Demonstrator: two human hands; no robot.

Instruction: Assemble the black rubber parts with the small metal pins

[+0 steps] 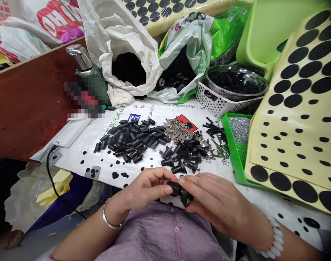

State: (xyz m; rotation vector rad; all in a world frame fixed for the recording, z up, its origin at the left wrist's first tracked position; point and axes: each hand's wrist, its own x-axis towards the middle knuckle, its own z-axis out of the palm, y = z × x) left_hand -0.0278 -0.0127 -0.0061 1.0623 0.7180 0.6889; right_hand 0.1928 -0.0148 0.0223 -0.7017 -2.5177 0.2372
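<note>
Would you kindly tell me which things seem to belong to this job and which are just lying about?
Likely in use:
black part, held by left hand and right hand
black cylinders
flared black pieces
metal pieces

Probably just lying about:
white device
black cable

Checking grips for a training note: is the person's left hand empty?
No, the left hand pinches a black part between its thumb and fingers, just above the lap.

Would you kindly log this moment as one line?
left hand: pinches black part | right hand: on its other end | beyond: black tubes, metal pieces | right: green tray
</note>
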